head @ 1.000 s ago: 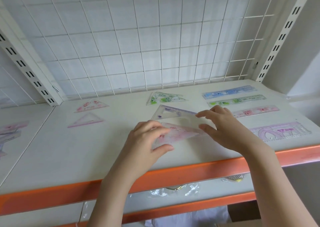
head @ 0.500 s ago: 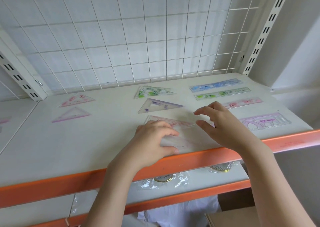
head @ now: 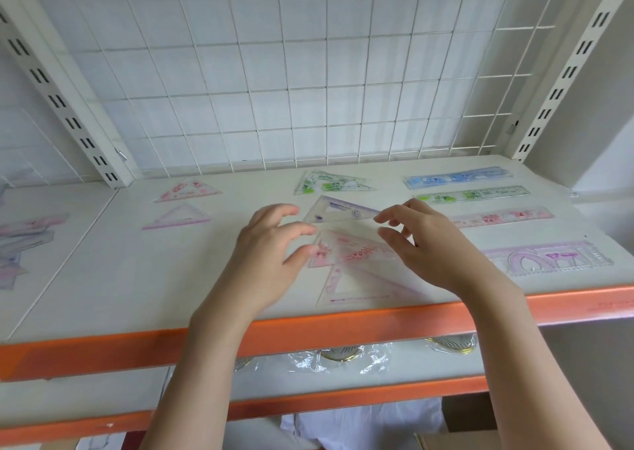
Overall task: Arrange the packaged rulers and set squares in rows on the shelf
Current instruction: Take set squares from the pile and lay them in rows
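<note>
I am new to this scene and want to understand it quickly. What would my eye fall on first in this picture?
First, the two hands at the centre: the left hand and the right hand over a pink set square on the white shelf. Next, the column of rulers on the right, with the blue ruler at the back. The orange shelf edge runs across the front.

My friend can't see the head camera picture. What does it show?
Two hands, left hand and right hand, hover over a pink set square on a white shelf. More set squares lie behind; rulers line the right.
</note>
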Demonstrator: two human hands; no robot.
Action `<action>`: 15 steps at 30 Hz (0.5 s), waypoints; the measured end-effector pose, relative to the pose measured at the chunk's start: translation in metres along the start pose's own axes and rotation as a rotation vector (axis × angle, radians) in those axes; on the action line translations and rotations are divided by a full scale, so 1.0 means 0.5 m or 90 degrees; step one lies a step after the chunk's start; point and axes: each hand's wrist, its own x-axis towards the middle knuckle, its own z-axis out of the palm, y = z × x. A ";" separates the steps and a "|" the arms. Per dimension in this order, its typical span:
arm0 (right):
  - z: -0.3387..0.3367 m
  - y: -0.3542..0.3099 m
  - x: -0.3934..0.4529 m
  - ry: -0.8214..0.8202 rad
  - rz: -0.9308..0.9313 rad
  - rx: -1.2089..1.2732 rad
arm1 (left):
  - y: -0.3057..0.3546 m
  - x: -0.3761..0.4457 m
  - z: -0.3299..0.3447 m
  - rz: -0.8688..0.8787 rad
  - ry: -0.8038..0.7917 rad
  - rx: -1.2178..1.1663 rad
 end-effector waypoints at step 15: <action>0.160 -0.232 0.103 -0.096 -0.143 0.027 | -0.232 -0.139 -0.160 -0.222 0.122 0.117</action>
